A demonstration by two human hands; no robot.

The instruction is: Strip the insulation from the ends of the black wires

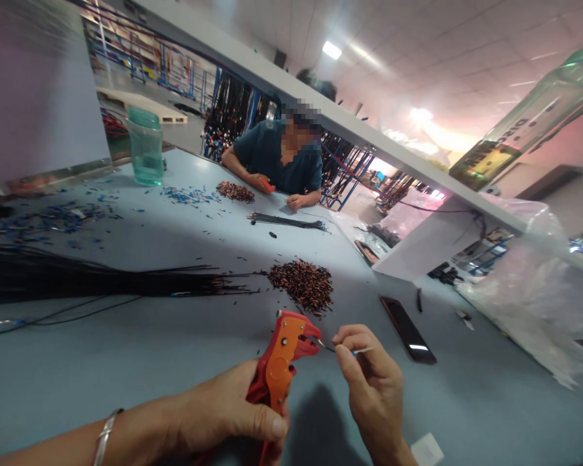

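My left hand (243,404) is wrapped round the handles of an orange and red wire stripper (278,366), its jaws pointing up and to the right. Between thumb and fingers, my right hand (372,382) pinches a thin black wire (328,349) with a bare end at the stripper's jaws. Whether the jaws touch that end I cannot tell. A blue and whitish tip (362,351) sticks out beside my right fingers. Just beyond the stripper lies a heap of short black and copper offcuts (301,285). To its left stretches a bundle of long black wires (102,283).
A phone (408,330) lies right of my right hand. Across the table (189,349) a person (284,155) sits, holding a red tool. Blue scraps (63,219) and a green bottle (146,147) are at the back left. A shelf beam (398,152) crosses overhead; plastic wrap (519,278) is at right.
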